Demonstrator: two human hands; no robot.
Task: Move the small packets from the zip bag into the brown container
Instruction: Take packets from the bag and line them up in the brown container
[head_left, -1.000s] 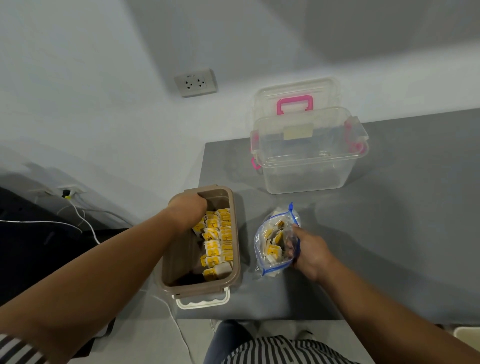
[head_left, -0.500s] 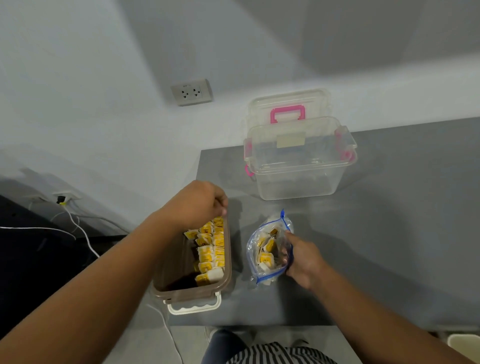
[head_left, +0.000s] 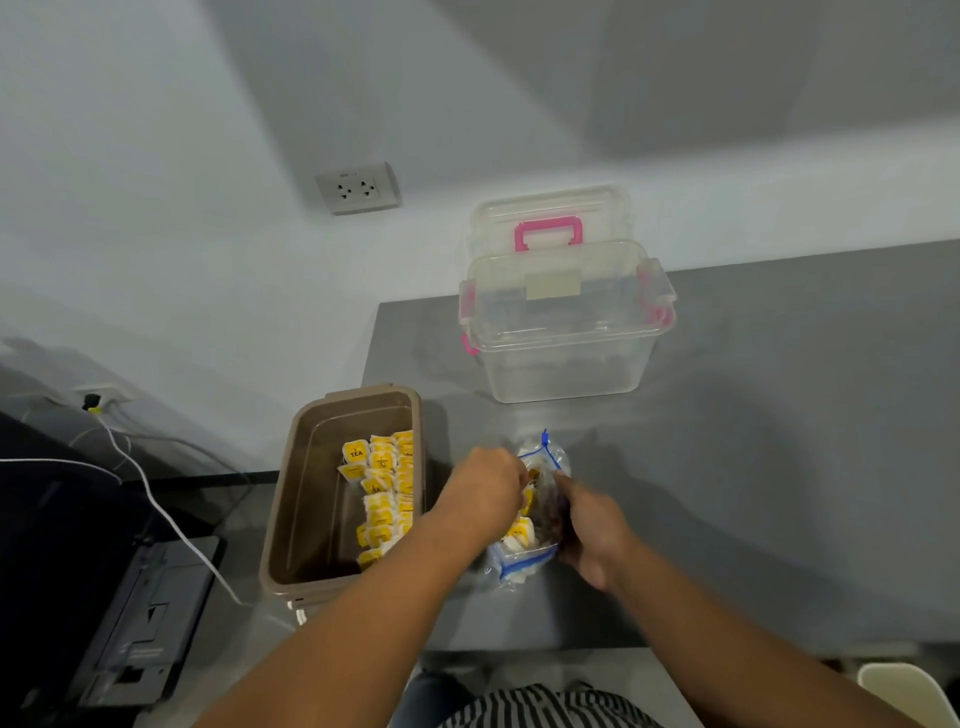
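The zip bag (head_left: 519, 564) lies on the surface (head_left: 779, 467), long axis running twelve to six, its three o'clock edge gripped by the right hand (head_left: 592, 530). The left hand (head_left: 485, 493) reaches in among the small packets (head_left: 521, 532); whether it has pinched one I cannot tell. The brown container (head_left: 311, 493) sits just beside at nine o'clock, so the left hand is the nearer one

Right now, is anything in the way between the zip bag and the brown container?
Nothing visible. The zip bag lies just right of the brown container, only a strip of bare table between them, and the container is open on top.
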